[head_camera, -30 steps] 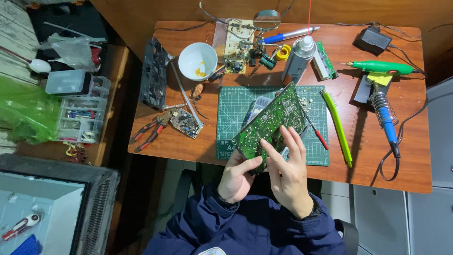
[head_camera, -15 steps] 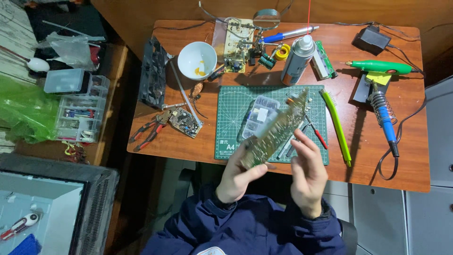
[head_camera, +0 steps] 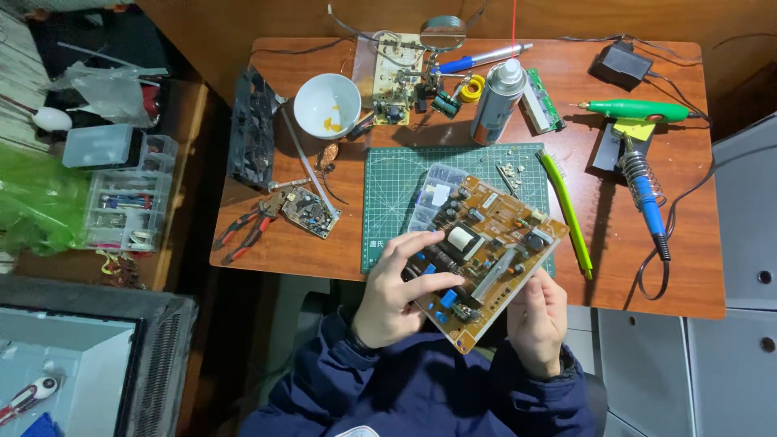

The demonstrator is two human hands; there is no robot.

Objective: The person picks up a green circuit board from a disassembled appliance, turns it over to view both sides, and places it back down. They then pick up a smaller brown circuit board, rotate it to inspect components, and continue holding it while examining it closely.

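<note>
Both my hands are on the tan rectangular circuit board (head_camera: 486, 251), component side up, raised just above the green cutting mat (head_camera: 396, 182) at the near table edge. My left hand (head_camera: 396, 295) clamps its left edge, fingers spread over the parts; my right hand (head_camera: 536, 320) grips the lower right edge from beneath.

A person's left hand (head_camera: 398, 293) and right hand (head_camera: 537, 318) hold a brown circuit board (head_camera: 486, 251), component side up, over the near edge of a green cutting mat (head_camera: 396, 190). A small clear case (head_camera: 433, 190), possibly a parts box, lies beneath.
</note>
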